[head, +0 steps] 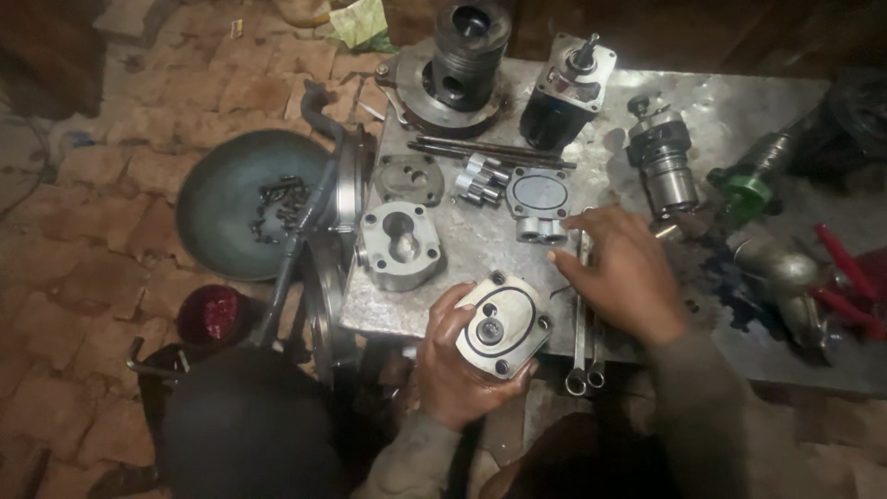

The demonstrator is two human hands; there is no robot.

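Nearest the camera: left hand (pixel 453 365) cupped under a metal pump cover plate (pixel 504 323), fingers wrapped round its lower edge, plate held face-up just off the near lip of the tabletop (pixel 739 111). Looks like solid cast metal, so probably heavy for its size, rigid, likely oily and slick on the machined face; safest held by the outer rim, clear of the seal groove and centre bore. Just beyond, right hand (pixel 624 273) lying flat and open, palm down, gripping nothing, fingertips resting near two long spanners (pixel 584 356) that hang over the tabletop edge. Further out, the pump housing (pixel 399 246) with its twin bore, a second end plate (pixel 538 199), a pair of gears (pixel 480 180). Farthest back, a piston (pixel 467 51) standing upright. Off left on the brick floor, a dish of bolts (pixel 231 199).
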